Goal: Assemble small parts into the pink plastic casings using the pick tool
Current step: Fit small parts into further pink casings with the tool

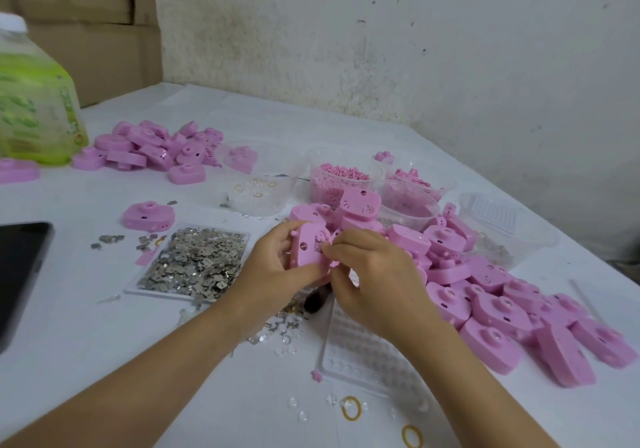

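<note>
Over the white tabletop (104,343), beside the heap of pink casings (485,295), your left hand (273,267) grips one pink casing (308,252) by its sides. Your right hand (374,274) pinches its edge. It looks light, hard and slippery, so hold the rims.

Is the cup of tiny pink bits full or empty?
Nearly full: the pink bits fill the clear cup almost to its rim.

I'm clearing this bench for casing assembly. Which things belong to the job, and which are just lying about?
Job: pink casing gripped by the left hand, with the right hand pinching at it; tray of metal parts; casing pile; tub of pink pieces.
Lying about: green bottle; dark screen; cardboard boxes.
</note>
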